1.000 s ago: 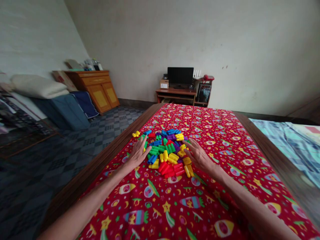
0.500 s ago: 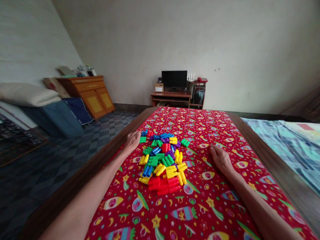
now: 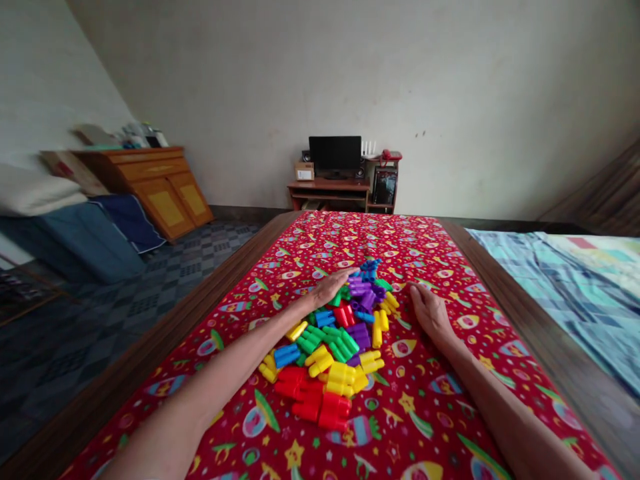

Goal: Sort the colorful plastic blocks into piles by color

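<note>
A loose heap of plastic building pieces lies on the red patterned cloth, each shaped like joined tubes. Red pieces are at the near end, with yellow pieces and green pieces behind them. Purple pieces and blue pieces form the far end. My left hand lies along the heap's far left edge, fingers stretched forward against the pieces. On the right, my right hand rests on the cloth, apart from the pieces, its fingers loosely bent and holding nothing visible.
The cloth covers a table with dark wooden edges. Beyond it stands a desk with a monitor. A wooden cabinet is at the left, and a bed with a checked sheet is at the right.
My left hand has swept rightward from the table's left side, and the far pieces have shifted right and bunched together. My right hand stays near its place. The view has turned slightly.
</note>
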